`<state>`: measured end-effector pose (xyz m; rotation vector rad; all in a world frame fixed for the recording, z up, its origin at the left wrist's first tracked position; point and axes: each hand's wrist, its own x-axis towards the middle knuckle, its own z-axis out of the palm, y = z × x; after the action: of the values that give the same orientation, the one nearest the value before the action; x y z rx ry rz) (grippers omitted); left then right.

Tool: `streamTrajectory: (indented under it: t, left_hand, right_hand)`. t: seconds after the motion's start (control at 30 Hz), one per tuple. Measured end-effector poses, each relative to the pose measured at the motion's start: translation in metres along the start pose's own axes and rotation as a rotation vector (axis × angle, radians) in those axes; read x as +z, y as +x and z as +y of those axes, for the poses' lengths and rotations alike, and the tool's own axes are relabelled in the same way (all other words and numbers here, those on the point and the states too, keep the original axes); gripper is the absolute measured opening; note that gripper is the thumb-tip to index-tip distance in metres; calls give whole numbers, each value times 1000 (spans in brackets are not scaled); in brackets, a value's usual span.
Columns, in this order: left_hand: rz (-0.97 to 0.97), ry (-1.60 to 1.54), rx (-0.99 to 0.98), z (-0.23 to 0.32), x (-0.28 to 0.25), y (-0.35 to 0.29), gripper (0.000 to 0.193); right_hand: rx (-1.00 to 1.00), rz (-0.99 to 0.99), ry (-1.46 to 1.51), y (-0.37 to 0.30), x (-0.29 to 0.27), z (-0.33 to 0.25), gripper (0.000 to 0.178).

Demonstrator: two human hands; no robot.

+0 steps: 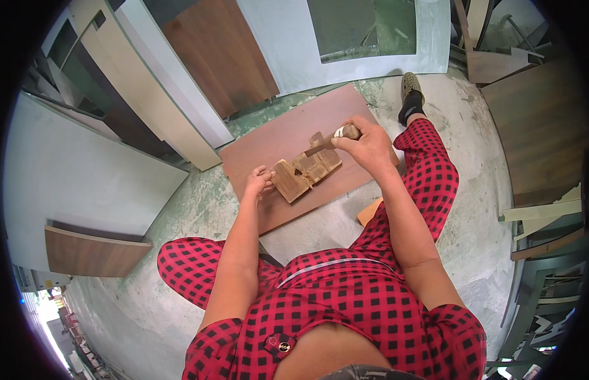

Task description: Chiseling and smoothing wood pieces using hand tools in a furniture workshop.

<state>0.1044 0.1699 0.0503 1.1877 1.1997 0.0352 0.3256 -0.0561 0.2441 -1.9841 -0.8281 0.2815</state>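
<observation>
My right hand (368, 144) is closed around the handle of a chisel (321, 148), a wooden grip with a white band and a dark flat blade. The blade points left and down, its tip over a rough, notched wooden block (291, 182). Splintered brown wood shows around the notch in the middle of the block. Beside the block's left end is my left hand (261, 181), fingers loosely curled and apart; whether the fingertips touch the wood I cannot tell. The block lies on a flat reddish-brown board (282, 216) on the floor.
A small light wood piece (369, 211) lies by my right leg. Large panels, including a brown one (221, 57) and a white one with a rectangular opening (294, 69), stand beyond the board. A pale panel (85, 164) stands at left; a brown sheet (538, 126) leans at right.
</observation>
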Motion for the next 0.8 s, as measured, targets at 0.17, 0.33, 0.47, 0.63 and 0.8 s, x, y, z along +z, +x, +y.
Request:
streamTrajectory:
  t: [0.17,0.33,0.47,0.63,0.8]
  left_hand:
    - [57,316,241,26,17,-3,71]
    - [-333,441,465,112,73,-84,71]
    - [-300,533,801,107,99,-94,61]
    - [-247,371,693,89,92,-74,39]
    - [-74,414,740,88,96,-61,32]
  right_hand:
    - [-114,-46,-138,-1,24,-8,27]
    - [-172,-101,-312,-3,53,0,29]
    - [-122,-175,-307,-5,74,5,32]
    - [83,-360,51,-2,60,30,47]
    - [672,42,-475,-18,49,146,90]
